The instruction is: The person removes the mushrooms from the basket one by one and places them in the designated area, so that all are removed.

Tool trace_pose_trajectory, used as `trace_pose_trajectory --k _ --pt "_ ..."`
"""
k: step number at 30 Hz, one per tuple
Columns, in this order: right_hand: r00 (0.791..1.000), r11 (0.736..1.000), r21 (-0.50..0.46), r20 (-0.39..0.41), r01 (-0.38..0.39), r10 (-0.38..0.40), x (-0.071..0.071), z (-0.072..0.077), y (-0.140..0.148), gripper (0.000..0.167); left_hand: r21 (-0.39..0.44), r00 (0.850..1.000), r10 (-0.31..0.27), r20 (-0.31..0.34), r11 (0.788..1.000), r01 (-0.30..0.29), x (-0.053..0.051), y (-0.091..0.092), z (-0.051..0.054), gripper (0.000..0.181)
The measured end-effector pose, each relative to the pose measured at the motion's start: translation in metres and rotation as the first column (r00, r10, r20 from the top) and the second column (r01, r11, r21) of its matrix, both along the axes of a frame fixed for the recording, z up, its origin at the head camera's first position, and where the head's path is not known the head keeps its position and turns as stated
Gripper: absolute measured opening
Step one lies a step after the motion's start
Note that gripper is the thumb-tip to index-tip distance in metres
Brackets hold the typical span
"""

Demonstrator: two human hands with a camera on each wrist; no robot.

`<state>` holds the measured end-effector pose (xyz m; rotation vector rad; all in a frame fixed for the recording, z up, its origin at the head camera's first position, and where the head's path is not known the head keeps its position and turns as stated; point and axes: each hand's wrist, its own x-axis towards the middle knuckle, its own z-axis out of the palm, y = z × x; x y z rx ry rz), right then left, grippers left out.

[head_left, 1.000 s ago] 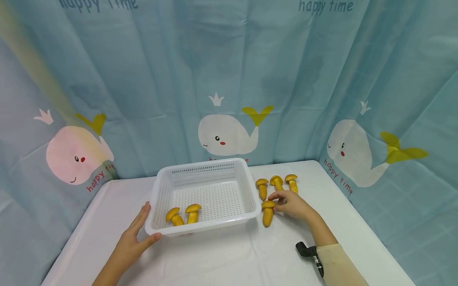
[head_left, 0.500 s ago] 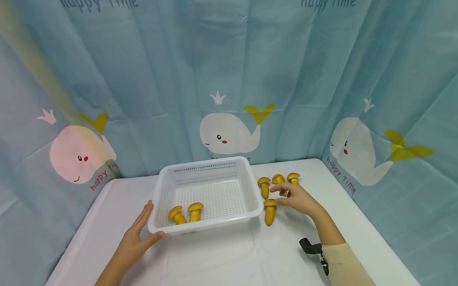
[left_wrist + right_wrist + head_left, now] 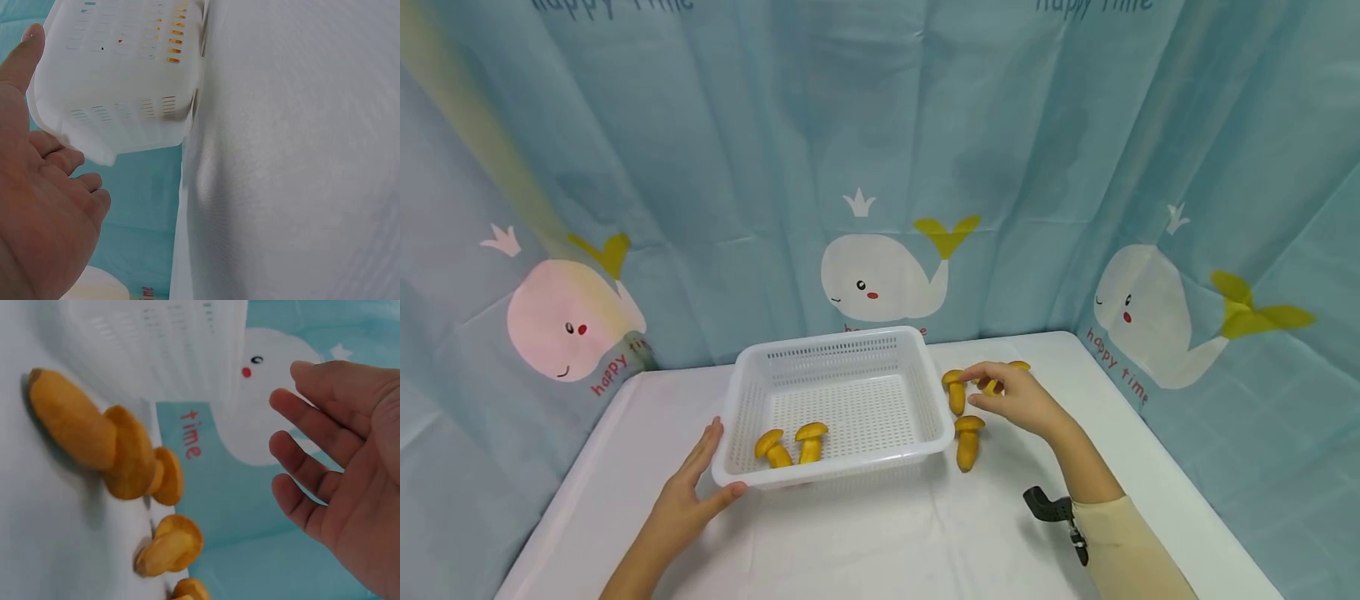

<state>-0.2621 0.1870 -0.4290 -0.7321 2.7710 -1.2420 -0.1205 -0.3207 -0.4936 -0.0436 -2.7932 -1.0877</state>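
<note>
A white slotted basket (image 3: 842, 417) holds two yellow-brown mushrooms (image 3: 810, 443) near its front left. At its front left corner is my left hand (image 3: 679, 510), thumb at the front rim and fingers along the left side; the left wrist view shows this hand (image 3: 50, 200) beside the basket wall (image 3: 119, 81). My right hand (image 3: 1022, 402) hovers over the mushrooms right of the basket, fingers apart and partly bent, holding nothing. One mushroom (image 3: 967, 446) lies in front, another (image 3: 956, 393) behind it; two farther back are partly hidden. In the right wrist view the hand (image 3: 353, 450) is clear of the mushrooms (image 3: 72, 419).
The white-covered table (image 3: 842, 542) ends at a blue curtain (image 3: 737, 167) with whale prints, which stands close behind the basket and along both sides. A black wrist-mounted device (image 3: 1051, 507) hangs beside the right sleeve (image 3: 1127, 542).
My right hand has moved away from the front mushroom, up and back over the rear ones. My left hand stays at the basket corner, and the whole view has shifted slightly.
</note>
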Motion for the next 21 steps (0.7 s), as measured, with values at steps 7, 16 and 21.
trace_pose_trajectory --k 7,16,21 --pt "0.999 0.999 -0.01 -0.008 -0.034 0.034 0.0 0.017 -0.024 0.033 0.004 1.0 0.002 0.008 1.0 -0.002 0.001 0.0 -0.001 0.104" --pt "0.994 0.994 -0.026 -0.017 -0.104 0.103 0.001 0.032 -0.065 0.031 0.003 1.0 0.0 0.014 1.0 0.0 0.002 -0.001 0.0 0.103" --pt "0.984 0.985 -0.021 -0.053 -0.169 0.167 0.001 0.038 -0.086 0.032 0.011 1.0 -0.004 0.006 1.0 0.004 0.001 0.0 0.0 0.103"
